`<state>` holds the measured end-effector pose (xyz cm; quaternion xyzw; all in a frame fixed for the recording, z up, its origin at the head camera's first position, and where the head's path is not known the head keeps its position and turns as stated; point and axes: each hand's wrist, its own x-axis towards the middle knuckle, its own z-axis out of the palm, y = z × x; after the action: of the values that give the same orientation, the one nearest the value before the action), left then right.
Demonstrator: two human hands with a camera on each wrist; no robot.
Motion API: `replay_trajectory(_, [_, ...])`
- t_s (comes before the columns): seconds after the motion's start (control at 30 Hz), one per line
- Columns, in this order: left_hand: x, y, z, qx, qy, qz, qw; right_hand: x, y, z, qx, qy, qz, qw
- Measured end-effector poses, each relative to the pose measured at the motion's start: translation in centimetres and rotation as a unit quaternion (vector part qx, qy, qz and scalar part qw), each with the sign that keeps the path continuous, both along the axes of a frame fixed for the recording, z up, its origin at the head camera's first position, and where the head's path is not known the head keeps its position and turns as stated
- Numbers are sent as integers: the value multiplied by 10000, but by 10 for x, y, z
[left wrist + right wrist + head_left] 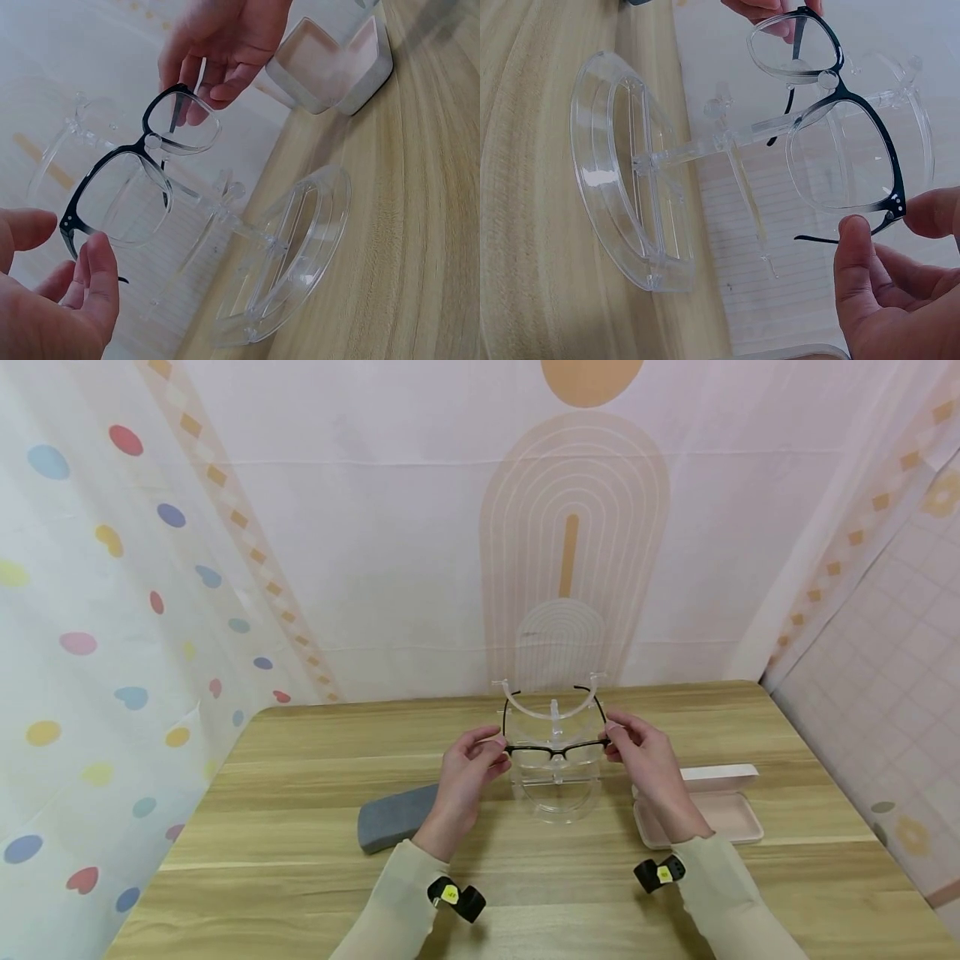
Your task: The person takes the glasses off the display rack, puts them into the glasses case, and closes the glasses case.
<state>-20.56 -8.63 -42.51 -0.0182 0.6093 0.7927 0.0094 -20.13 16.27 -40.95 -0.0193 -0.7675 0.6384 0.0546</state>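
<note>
A pair of black-framed eyeglasses (557, 752) with clear lenses sits at the upper part of a clear plastic display stand (558, 810), temples pointing back. The bridge lies against a round clear peg, seen in both wrist views; whether the stand bears the weight I cannot tell. My left hand (468, 768) pinches the frame's left end by the hinge, thumb and fingertips about the temple (69, 238). At the opposite end my right hand (647, 760) pinches the other hinge (891, 210) between thumb and fingers. Lower crossbars and the curved base of the stand show beneath.
A grey glasses case (393, 818), closed, lies left of the stand, partly behind my left forearm. To the right an open case (723, 817) with a pale pink lining stands near my right wrist. Behind the wooden table (300, 860) hangs a patterned curtain (375, 552).
</note>
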Motion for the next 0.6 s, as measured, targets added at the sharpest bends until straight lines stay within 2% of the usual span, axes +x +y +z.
replay_trajectory(0.23, [0,0,-1,54,112,3,9999,0,0,0,16,-60,-40,10000])
replay_trajectory(0.47, [-2,2,-1,89,37,59,9999,0,0,1,112,4,-67,9999])
replay_trajectory(0.6, [-2,3,-1,168,50,125,9998,0,0,2,-21,65,-72,10000])
